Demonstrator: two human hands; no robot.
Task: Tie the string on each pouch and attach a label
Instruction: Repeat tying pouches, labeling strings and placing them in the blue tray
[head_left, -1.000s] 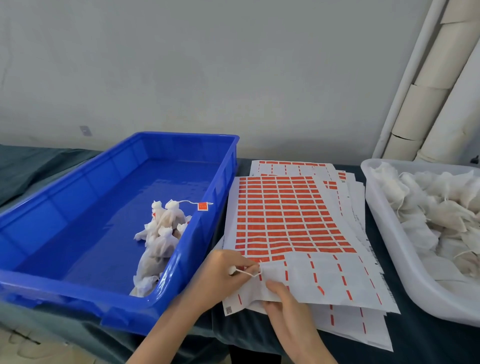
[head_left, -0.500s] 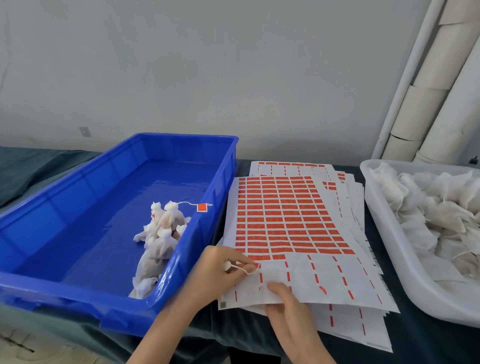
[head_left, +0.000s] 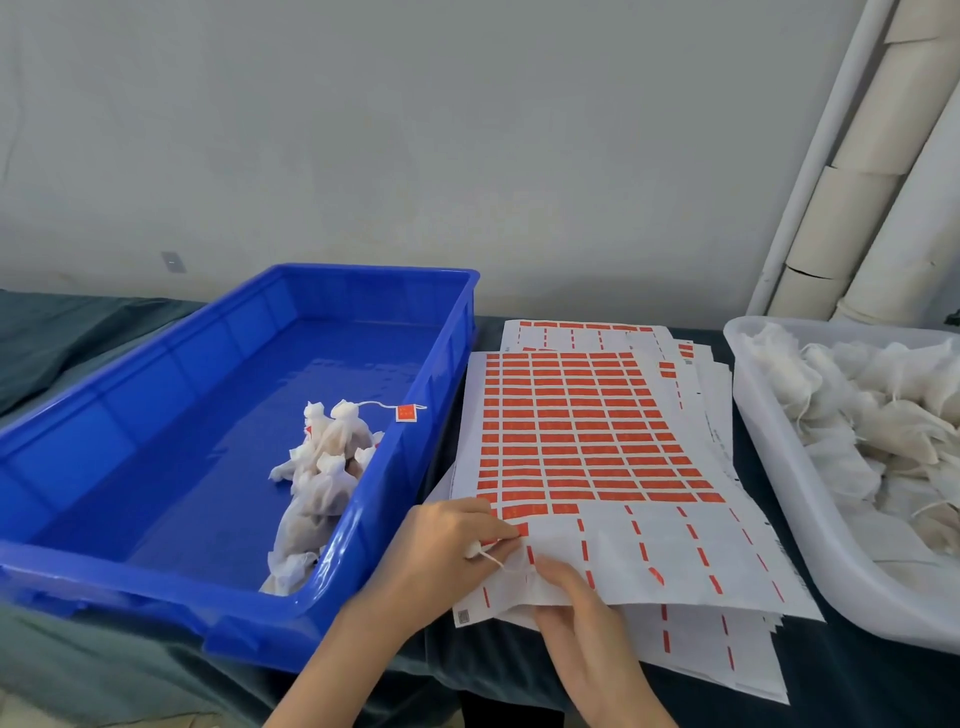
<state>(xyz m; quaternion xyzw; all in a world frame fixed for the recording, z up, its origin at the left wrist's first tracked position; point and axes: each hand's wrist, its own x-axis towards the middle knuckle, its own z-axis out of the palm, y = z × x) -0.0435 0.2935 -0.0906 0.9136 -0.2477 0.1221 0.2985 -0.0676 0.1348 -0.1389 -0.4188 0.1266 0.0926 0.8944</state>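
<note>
The label sheet (head_left: 597, 441) lies flat with its long axis running away from the person toward the wall, its near edge under both sets of fingers. Its red labels fill the far part; the rows nearest the fingers are mostly peeled bare.

The left hand (head_left: 447, 545) is curled tight round a pouch (head_left: 471, 550), of which only a small white nub shows between thumb and fingers. Its fingertips (head_left: 506, 530) press on the last red labels at the sheet's near-left corner. A thin string (head_left: 491, 560) runs from the nub toward the right hand (head_left: 582, 618), just beside it. That hand pinches the sheet's near edge, thumb (head_left: 553, 569) on top and the fingers tucked beneath, out of sight.

Under the sheet is a fanned stack of sheets (head_left: 727, 654). Left of the fingers stands a blue crate (head_left: 156, 415) holding tied pouches (head_left: 322, 467), one trailing a red label (head_left: 406, 413). Well to the right sits a white tub (head_left: 810, 545) heaped with loose pouches (head_left: 883, 415).
</note>
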